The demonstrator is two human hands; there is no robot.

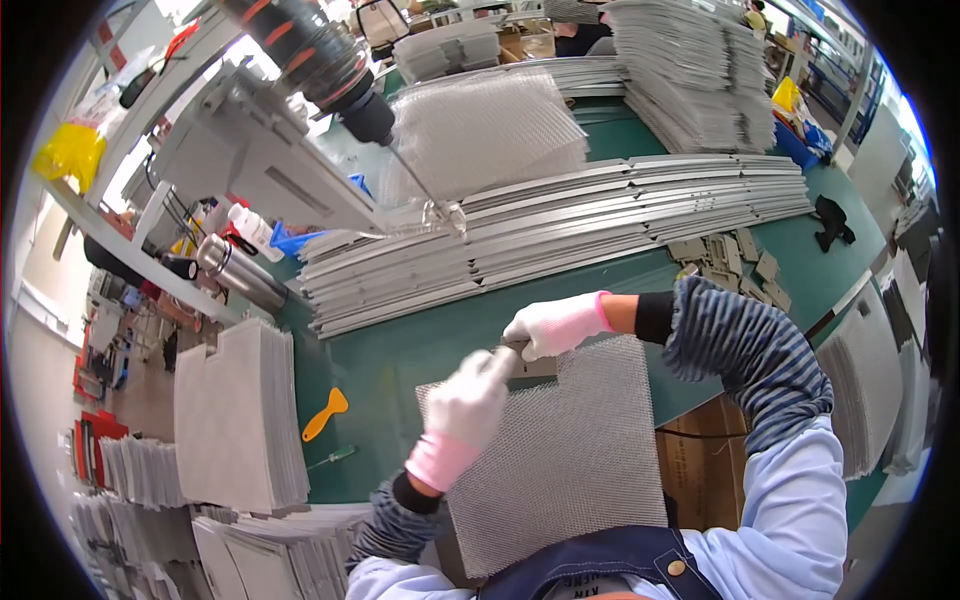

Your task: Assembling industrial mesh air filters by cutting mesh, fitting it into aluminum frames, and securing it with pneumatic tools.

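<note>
Green bench [400, 350] with metal strips [560, 230], orange scraper [326, 413]

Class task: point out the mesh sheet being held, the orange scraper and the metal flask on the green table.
mesh sheet [570, 450], head view, middle of mesh.
orange scraper [325, 414], head view, blade end.
metal flask [240, 270], head view, body.

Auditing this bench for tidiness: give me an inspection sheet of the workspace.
Surface: green table, partly bare.
Job's things: mesh sheet and a small metal strip at its top edge.
Clutter: orange scraper, green screwdriver, metal bottle.
Grippers: left hand and right hand, gloved, both gripping at the strip.
Cables: black wires under the left shelf.
Surroundings: long metal rails, mesh stacks, hanging power driver.
</note>
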